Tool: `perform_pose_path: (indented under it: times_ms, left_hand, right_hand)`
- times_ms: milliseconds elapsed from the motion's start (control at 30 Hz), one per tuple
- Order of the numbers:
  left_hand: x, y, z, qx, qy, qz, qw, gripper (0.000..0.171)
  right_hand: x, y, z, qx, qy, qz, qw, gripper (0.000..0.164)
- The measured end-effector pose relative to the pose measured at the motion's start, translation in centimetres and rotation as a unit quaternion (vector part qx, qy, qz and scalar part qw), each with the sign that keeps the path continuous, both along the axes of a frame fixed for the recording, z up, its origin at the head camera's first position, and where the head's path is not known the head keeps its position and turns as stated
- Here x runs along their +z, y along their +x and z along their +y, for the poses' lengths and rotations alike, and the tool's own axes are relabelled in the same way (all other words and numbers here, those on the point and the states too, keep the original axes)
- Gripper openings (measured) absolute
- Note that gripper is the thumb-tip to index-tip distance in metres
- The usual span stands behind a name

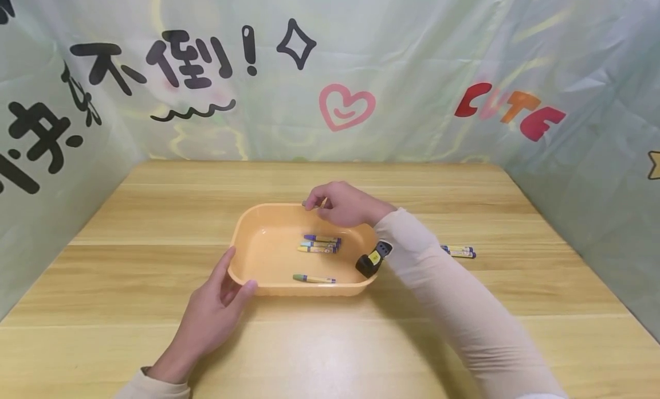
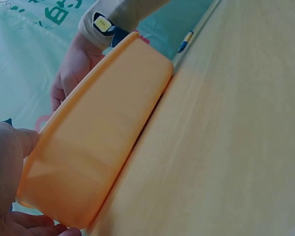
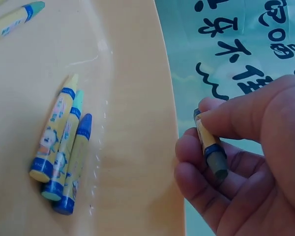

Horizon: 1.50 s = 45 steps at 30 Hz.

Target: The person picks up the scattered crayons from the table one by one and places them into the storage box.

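Note:
My left hand (image 1: 213,307) grips the near left corner of an orange plastic tray (image 1: 268,250), thumb at the front rim and fingers along the left side. Over the tray's far rim, my right hand (image 1: 344,204) pinches a crayon with a grey tip (image 3: 217,162) between thumb and fingers. Inside the tray lie a yellow crayon (image 3: 53,132), a light green crayon (image 3: 64,152) and a blue crayon (image 3: 76,169), side by side. A darker green crayon (image 1: 313,278) lies apart from them, close to the front wall.
More crayons (image 1: 459,251) lie on the wooden table (image 1: 129,261) right of the tray, partly behind the right forearm. A printed cloth (image 1: 412,55) hangs behind the table and along both sides. A black wrist camera (image 1: 372,261) sticks out over the tray's right end.

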State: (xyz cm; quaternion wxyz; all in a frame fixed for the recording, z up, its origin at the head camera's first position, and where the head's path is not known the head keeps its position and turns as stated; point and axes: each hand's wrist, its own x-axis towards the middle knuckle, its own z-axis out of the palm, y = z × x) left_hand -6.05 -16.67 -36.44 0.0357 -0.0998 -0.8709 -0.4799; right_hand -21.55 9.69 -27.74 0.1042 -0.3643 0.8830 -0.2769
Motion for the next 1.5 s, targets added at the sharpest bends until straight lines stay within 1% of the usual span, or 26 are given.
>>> perform_pose_path:
  times_ms: [167, 400, 533, 600, 700, 833, 933, 1167, 1267, 1500]
  left_hand:
    - [0.2, -0.1, 0.0, -0.004, -0.004, 0.002, 1.0, 0.077]
    - [0.2, -0.1, 0.1, -0.013, -0.015, 0.012, 0.9997, 0.077]
    - [0.1, 0.0, 0.1, -0.019, -0.02, 0.018, 0.9995, 0.076]
    - [0.1, 0.0, 0.1, -0.02, -0.02, 0.019, 0.9994, 0.076]
    - [0.2, 0.0, 0.1, -0.012, -0.013, 0.012, 0.9998, 0.077]
    - [0.3, 0.0, 0.1, -0.002, -0.006, 0.003, 1.0, 0.078]
    - [0.2, 0.0, 0.0, -0.003, -0.002, 0.003, 1.0, 0.078]
    - [0.1, 0.0, 0.0, -0.002, 0.001, 0.005, 1.0, 0.078]
    - [0.1, 0.0, 0.0, -0.003, 0.005, 0.002, 1.0, 0.078]
    - [0.2, 0.0, 0.0, 0.001, 0.001, -0.005, 1.0, 0.079]
  right_hand:
    - [-0.3, -0.1, -0.4, 0.005, -0.002, -0.007, 1.0, 0.022]
    - [-1.3, -0.2, -1.1, 0.014, 0.007, -0.019, 1.0, 0.023]
    - [-2.0, -0.4, -1.3, 0.023, -0.001, -0.03, 0.999, 0.024]
    - [-2.1, -0.5, -1.4, 0.026, -0.007, -0.034, 0.999, 0.022]
    - [-2.3, -0.6, -1.6, 0.034, -0.01, -0.037, 0.999, 0.018]
    - [-2.6, -0.6, -1.9, 0.045, 0.016, -0.045, 0.998, 0.013]
    - [-2.9, -0.5, -2.2, 0.047, 0.043, -0.053, 0.997, 0.013]
    - [-3.4, -0.3, -2.6, 0.063, 0.074, -0.094, 0.991, 0.013]
    - [-3.5, -0.3, -2.5, 0.068, 0.094, -0.103, 0.988, 0.011]
    - [-3.4, -0.1, -2.3, 0.065, 0.111, -0.116, 0.985, 0.013]
